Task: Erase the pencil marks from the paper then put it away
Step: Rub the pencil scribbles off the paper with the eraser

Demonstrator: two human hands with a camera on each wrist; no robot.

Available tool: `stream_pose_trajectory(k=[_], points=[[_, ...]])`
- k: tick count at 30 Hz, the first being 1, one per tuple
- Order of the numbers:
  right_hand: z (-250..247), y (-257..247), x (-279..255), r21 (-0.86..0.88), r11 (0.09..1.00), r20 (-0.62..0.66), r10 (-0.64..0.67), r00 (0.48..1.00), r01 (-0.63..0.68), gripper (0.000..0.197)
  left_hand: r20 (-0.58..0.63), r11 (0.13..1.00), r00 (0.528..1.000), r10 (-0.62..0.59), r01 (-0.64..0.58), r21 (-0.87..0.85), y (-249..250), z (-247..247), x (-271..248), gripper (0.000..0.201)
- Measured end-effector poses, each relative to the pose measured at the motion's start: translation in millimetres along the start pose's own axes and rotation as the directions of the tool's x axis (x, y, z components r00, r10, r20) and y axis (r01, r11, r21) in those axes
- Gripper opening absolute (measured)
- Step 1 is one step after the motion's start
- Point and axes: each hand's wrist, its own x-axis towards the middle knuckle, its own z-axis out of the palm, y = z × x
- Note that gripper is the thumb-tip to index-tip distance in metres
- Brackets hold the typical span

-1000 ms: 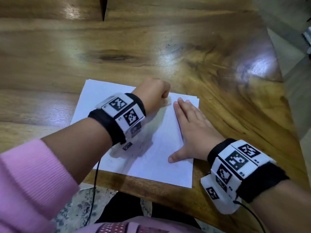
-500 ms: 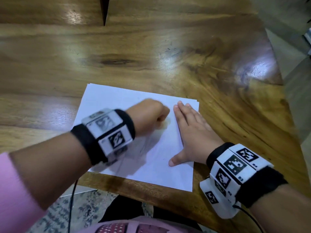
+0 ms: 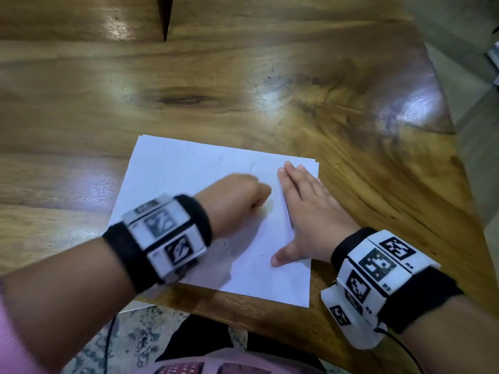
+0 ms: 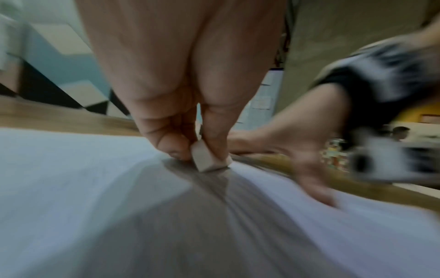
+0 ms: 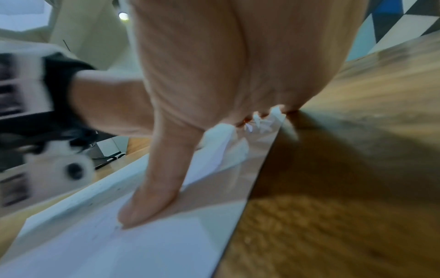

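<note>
Head view: hands (image 3: 310, 211) cover paper (image 3: 189, 171) on wooden table (image 3: 243, 76).

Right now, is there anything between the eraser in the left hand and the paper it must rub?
Nothing visible. The left hand pinches the eraser, whose bottom edge already touches the paper. The right hand lies flat on the sheet beside it, not under the eraser.
</note>
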Motion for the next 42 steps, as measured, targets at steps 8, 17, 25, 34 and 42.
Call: stream_pose_trajectory(k=[8, 17, 25, 34, 42], points=[[-4.5, -8.9, 5.6, -0.022, 0.999, -0.006, 0.045, 0.999, -0.045, 0.144, -0.136, 0.975, 0.968, -0.213, 0.202, -0.092, -17.5, -22.9, 19.7, 0.01], [-5.6, -14.4, 9.7, -0.081, 0.994, -0.023, 0.077, 0.997, -0.079, 0.143, -0.116, 0.979, 0.973, -0.2, 0.195, -0.05, -15.8, -25.5, 31.1, 0.027], [-4.6, -14.4, 10.8, -0.1, 0.992, -0.027, 0.078, 0.997, -0.081, 0.144, -0.203, 0.973, 0.952, -0.228, 0.229, -0.019, -14.0, -26.2, 43.0, 0.005], [-5.0, -14.5, 10.7, -0.109, 0.991, -0.022, 0.076, 0.997, -0.078, 0.144, -0.162, 0.977, 0.964, -0.213, 0.214, -0.006, -16.4, -32.1, 54.0, 0.003], [-5.5, -13.8, 10.2, -0.097, 0.992, -0.007, 0.084, 0.996, -0.084, 0.143, -0.015, 0.989, 0.989, -0.147, 0.147, 0.002, -26.4, -19.0, 13.6, 0.04]])
